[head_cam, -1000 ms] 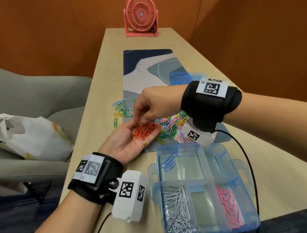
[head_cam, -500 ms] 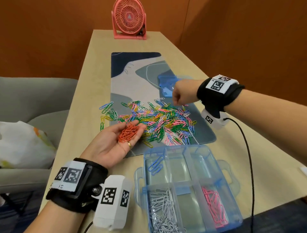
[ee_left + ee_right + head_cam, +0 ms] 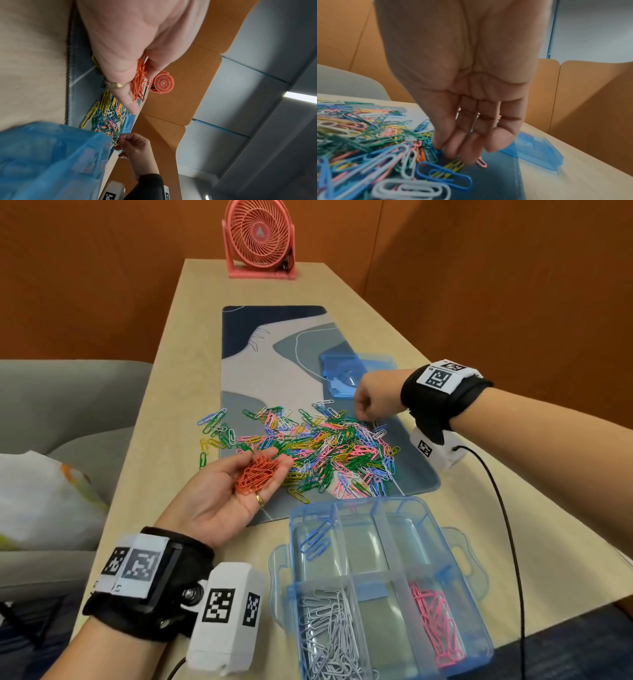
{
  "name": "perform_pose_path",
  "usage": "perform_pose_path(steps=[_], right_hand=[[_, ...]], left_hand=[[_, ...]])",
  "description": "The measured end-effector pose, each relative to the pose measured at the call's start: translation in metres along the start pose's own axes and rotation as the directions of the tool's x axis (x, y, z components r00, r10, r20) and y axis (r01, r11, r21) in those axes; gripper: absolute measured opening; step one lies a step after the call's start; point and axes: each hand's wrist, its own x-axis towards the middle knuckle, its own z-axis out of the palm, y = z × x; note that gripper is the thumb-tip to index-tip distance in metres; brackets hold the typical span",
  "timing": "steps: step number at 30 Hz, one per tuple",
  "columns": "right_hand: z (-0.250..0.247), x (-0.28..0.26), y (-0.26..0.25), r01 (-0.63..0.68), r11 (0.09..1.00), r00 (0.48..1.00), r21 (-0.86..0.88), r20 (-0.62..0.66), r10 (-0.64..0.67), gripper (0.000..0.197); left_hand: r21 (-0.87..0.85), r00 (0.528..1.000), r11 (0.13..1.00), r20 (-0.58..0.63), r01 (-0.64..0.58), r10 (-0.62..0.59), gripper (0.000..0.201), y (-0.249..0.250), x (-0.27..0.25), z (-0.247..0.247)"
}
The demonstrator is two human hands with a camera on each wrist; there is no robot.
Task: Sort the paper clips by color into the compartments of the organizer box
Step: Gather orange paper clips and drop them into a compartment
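a: how far has the person got?

b: the left hand [image 3: 219, 494] lies palm up, fingers relaxed, cradling orange clips [image 3: 256, 477] not yet boxed. the pile [image 3: 308, 450] on the mat [image 3: 274, 350] is large, mostly green, yellow, blue and pink. the right hand [image 3: 373, 402] curls its fingertips at the pile's far edge; whether it pinches a clip is unclear.

a: and the box [image 3: 476, 604]?

b: a few blue, many white, some pink clips. mostly unsorted.
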Motion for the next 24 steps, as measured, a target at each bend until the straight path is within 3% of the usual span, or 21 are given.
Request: perform_pose_path(steps=[7, 13, 24], right_hand=[[0.0024, -0.0023, -0.0051, 0.025, 1.000, 0.999, 0.011, 0.019, -0.025, 0.010], [0.0043, -0.0010, -0.0052, -0.009, 1.000, 1.000, -0.029, -0.006, 0.009, 0.023], [-0.0017, -0.0064, 0.0016, -0.029, 0.990, 0.999, 0.137, -0.022, 0.032, 0.009]], left_hand=[[0.010, 1.000, 1.000, -0.011, -0.016, 0.016, 0.031, -0.0009, -0.0012, 0.0032], [0.032, 1.000, 0.999, -0.006, -0.020, 0.020, 0.031, 0.0009, 0.0000, -0.0001], [0.024, 1.000, 0.999, 0.002, -0.025, 0.025, 0.031, 0.0033, 0.0013, -0.0026]])
